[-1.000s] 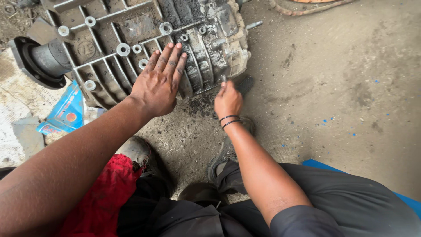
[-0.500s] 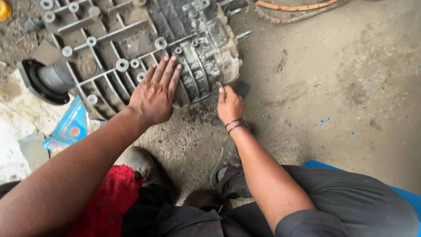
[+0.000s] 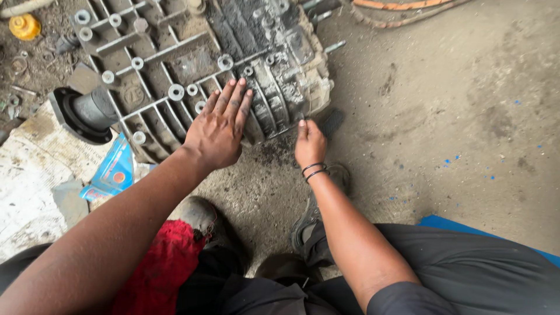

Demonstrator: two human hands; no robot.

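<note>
A dirty grey ribbed metal gearbox casing [image 3: 175,64] lies on the ground in front of me. My left hand [image 3: 219,125] rests flat on its lower part, fingers spread and pointing away from me. My right hand [image 3: 309,143], with dark bands on the wrist, is curled against the casing's near right edge. Its fingers are tucked under, so whatever they grip is hidden. A dark flat piece [image 3: 332,122] lies just beyond that hand.
A black round rubber collar [image 3: 79,116] sticks out of the casing's left side. Blue packaging [image 3: 114,169] and pale board [image 3: 29,181] lie at the left, and a red cloth [image 3: 157,268] is on my lap. Concrete floor [image 3: 455,105] lies to the right, a yellow cap [image 3: 24,26] far left.
The view has shifted slightly. Both hands keep their places on the casing.
</note>
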